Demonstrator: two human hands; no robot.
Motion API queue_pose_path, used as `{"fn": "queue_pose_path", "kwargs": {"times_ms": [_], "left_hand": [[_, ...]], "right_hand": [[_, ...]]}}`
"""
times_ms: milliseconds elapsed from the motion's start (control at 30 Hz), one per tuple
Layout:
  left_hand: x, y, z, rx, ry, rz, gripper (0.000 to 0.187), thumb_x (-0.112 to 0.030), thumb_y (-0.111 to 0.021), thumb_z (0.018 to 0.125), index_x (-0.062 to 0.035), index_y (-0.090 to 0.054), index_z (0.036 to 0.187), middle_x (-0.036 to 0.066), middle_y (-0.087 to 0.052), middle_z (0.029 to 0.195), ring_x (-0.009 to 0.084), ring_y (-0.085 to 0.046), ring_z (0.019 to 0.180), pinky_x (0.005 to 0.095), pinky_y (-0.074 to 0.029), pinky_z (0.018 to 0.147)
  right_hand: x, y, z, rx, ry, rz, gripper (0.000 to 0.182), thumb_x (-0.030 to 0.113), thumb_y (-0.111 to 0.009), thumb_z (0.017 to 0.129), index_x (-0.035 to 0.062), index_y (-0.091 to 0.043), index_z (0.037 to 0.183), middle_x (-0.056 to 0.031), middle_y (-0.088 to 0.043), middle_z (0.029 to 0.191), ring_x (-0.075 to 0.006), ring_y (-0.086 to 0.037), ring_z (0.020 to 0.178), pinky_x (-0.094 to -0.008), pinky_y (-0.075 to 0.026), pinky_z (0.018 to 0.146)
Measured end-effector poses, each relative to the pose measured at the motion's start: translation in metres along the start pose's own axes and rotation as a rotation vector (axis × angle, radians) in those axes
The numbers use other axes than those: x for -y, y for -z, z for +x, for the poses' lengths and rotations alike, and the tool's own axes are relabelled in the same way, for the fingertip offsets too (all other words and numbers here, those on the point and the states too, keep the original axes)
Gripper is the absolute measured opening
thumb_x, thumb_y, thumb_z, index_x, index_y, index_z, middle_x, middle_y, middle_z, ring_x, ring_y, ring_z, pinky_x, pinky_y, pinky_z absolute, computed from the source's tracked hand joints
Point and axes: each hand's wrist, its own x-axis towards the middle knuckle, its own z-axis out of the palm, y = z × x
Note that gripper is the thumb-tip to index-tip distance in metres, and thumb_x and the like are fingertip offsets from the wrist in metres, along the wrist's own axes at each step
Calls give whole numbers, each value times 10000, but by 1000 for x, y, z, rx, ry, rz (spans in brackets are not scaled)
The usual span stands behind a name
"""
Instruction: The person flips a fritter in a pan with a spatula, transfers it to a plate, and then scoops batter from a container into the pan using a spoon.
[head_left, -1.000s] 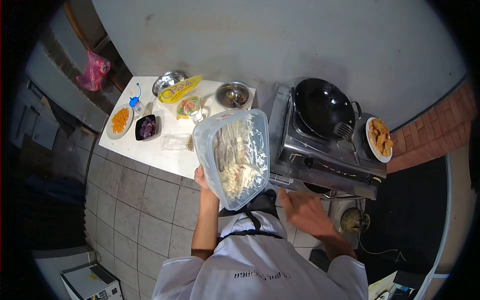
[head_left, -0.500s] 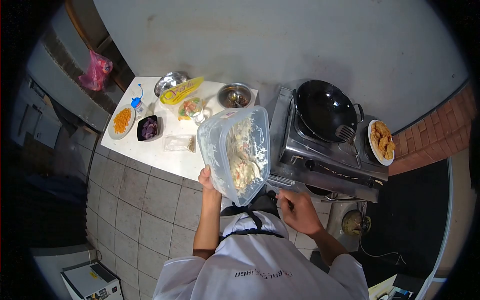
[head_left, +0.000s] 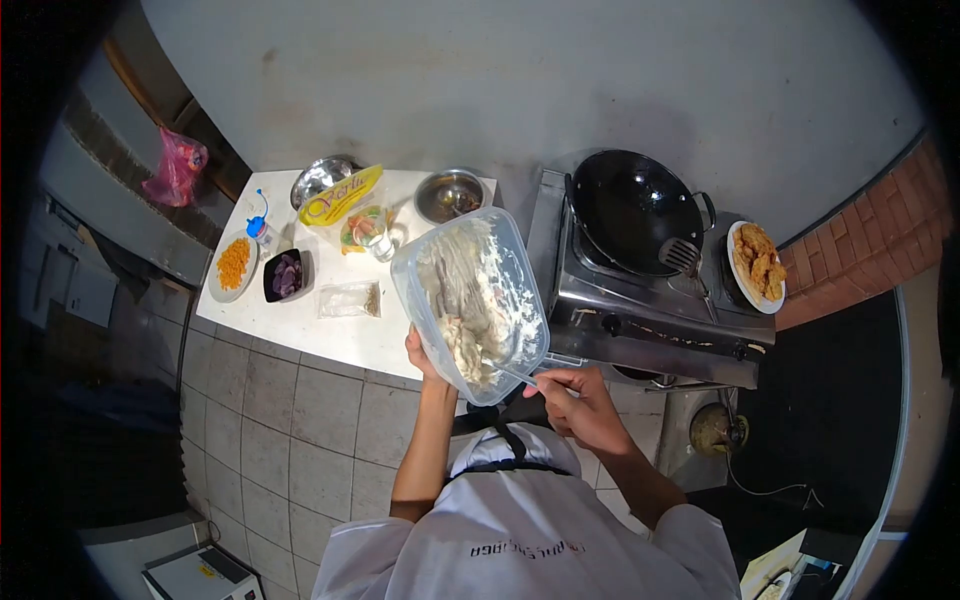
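My left hand [head_left: 424, 355] grips the left side of a clear plastic container [head_left: 532, 285], which is tilted in front of my body. Pale, thick batter [head_left: 462, 352] lies in its lower part and smears the inner walls. My right hand [head_left: 575, 400] is closed round the handle of a metal spoon [head_left: 515, 374]. The spoon's head is sunk in the batter and hidden. Behind the container, a steel bowl [head_left: 425, 205] stands on the white table [head_left: 290, 335].
A black wok [head_left: 625, 220] sits on the gas stove [head_left: 650, 318], with a slotted spatula [head_left: 680, 257] at its front right edge. Further right is a plate of fried food [head_left: 758, 265]. Diced orange pieces [head_left: 233, 264], a black bowl [head_left: 302, 268] and a yellow packet [head_left: 342, 196] are on the table.
The spoon has moved left and down inside the container, heaping the batter at the lower left. My right hand has shifted slightly up. The view has also shifted a little.
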Motion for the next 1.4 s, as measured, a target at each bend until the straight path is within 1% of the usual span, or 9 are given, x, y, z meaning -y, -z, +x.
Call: {"fn": "queue_pose_path", "kwargs": {"times_ms": [33,267,333,367,500,967,1067,1300,1400], "left_hand": [[1,1,0,13,20,-3,772,-519,-528,824,-2,-390,1381,186,-566,1236,304,-621,1035,420,-541,862],[6,-12,1,-21,65,-83,748,-524,-505,832,-27,-406,1381,180,-535,1284,315,-581,1114,459,-497,942],[16,2,4,-70,40,73,732,-533,-475,846,-45,-406,1388,171,-518,1312,323,-553,1157,479,-477,969],[22,17,7,219,122,-268,734,-628,-293,919,-88,-376,1410,163,-487,1349,296,-525,1195,480,-471,994],[48,23,10,393,232,-561,717,-616,-324,933,-94,-366,1421,148,-467,1379,297,-474,1250,489,-446,1015],[100,-38,34,-83,353,-241,723,-582,-391,895,-90,-372,1425,140,-462,1387,330,-507,1211,485,-448,1006],[111,-34,41,-18,358,-273,711,-591,-381,932,-97,-345,1442,129,-413,1441,318,-451,1267,500,-434,1021],[125,-34,52,-12,369,-287,715,-589,-374,934,-95,-329,1449,135,-398,1449,321,-449,1271,495,-443,1014],[124,-54,51,-37,356,-248,686,-554,-375,920,-73,-384,1408,153,-485,1359,327,-522,1195,482,-464,987]], "right_hand": [[1,0,1,24,-41,116,243,130,-496,987,-74,-613,927,75,-352,524,-3,-270,414,-214,-207,379],[17,2,2,7,-82,239,249,136,-497,988,-72,-612,910,81,-322,519,0,-269,405,-203,-198,373],[22,7,-2,-2,-46,195,250,137,-511,982,-73,-621,903,78,-321,516,-2,-266,398,-202,-195,365],[26,11,-4,-15,-48,198,250,137,-511,982,-73,-621,903,78,-321,516,-2,-266,398,-202,-195,365],[38,32,-8,-75,-59,199,247,140,-532,973,-72,-639,906,72,-325,508,-9,-265,383,-204,-190,351],[104,105,-2,-148,54,61,202,82,-529,955,-68,-646,887,58,-340,480,-16,-287,357,-210,-194,344],[112,115,0,-151,93,4,205,78,-523,958,-70,-646,888,60,-334,468,-17,-287,349,-211,-199,341],[115,140,5,-117,118,0,217,111,-539,960,-63,-649,892,64,-372,468,-13,-305,369,-214,-222,355],[115,150,9,-100,136,-7,224,116,-538,963,-65,-648,892,61,-381,465,-12,-313,364,-210,-227,352]]}}
